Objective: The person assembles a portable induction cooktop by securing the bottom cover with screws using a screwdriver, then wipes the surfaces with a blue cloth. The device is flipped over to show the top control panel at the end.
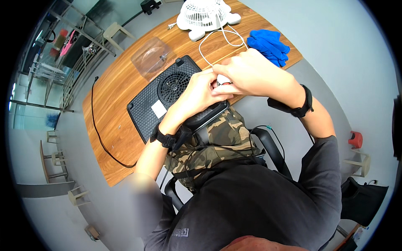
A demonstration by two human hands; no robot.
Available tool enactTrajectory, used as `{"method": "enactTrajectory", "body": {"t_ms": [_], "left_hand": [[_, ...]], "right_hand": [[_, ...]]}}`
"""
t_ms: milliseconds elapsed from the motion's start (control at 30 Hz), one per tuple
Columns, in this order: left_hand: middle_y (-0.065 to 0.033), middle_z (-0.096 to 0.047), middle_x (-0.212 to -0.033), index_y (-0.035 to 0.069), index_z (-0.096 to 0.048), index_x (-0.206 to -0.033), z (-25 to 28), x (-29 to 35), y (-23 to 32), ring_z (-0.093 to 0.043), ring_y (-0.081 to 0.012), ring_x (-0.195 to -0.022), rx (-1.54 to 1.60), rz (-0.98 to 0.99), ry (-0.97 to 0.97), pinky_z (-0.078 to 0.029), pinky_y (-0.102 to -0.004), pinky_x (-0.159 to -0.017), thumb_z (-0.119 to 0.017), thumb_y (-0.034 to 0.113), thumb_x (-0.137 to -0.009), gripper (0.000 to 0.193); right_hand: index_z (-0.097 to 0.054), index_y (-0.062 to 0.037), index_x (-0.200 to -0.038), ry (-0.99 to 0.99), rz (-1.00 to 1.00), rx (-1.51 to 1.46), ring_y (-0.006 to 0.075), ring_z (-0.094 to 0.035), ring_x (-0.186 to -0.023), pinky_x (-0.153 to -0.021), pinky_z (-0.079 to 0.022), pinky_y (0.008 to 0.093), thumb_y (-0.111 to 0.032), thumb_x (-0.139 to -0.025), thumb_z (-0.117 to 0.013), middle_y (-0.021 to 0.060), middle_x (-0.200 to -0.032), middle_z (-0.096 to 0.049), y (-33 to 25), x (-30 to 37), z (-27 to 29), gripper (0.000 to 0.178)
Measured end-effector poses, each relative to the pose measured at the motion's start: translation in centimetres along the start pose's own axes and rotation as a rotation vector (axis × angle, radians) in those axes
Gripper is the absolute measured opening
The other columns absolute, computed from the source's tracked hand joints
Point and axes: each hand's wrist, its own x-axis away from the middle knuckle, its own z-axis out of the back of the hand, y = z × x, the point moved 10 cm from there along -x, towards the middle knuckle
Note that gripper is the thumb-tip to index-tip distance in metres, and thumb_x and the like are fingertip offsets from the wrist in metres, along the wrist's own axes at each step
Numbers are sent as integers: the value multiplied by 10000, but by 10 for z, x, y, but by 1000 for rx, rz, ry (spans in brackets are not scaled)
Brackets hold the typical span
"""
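Note:
My left hand (198,93) and my right hand (243,74) meet over the near right corner of a black laptop cooling pad (144,104). Between their fingers is a small white piece (222,79) with an orange-red spot; most of it is hidden, so its kind is unclear. A white cord (203,53) runs from the white fan (204,16) at the far edge down to my hands. Both hands are closed around the small piece. The cooling pad lies with its round fan grille (173,87) and a white label facing up.
Blue cloth or gloves (268,45) lie bunched at the table's right corner. Clear plastic packaging (151,58) rests beyond the pad. A black cable (99,136) curves along the left edge of the wooden table (111,113). A chair armrest (272,150) is at my right.

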Motion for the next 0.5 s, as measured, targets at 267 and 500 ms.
{"method": "enactTrajectory", "body": {"t_ms": [267, 500], "left_hand": [[-67, -642, -774, -24, -670, -1010, -5, -3, -3, -583, -108, -719, 8, 93, -98, -499, -314, -658, -795, 127, -783, 300], [-123, -656, -794, -36, -658, -1031, -2, -7, 7, -604, -176, -690, -18, -38, 85, -514, -331, -673, -859, 170, -752, 400]], "right_hand": [[-676, -51, -1023, -111, -63, -163, 355, -718, -681, -598, -552, 444, -376, -939, -686, 172, -736, -708, 6, 7, -3, 335], [-746, -58, -957, -201, -189, -9, 358, -712, -630, -581, -553, 430, -446, -943, -674, 177, -696, -711, 17, 3, -8, 395]]}}
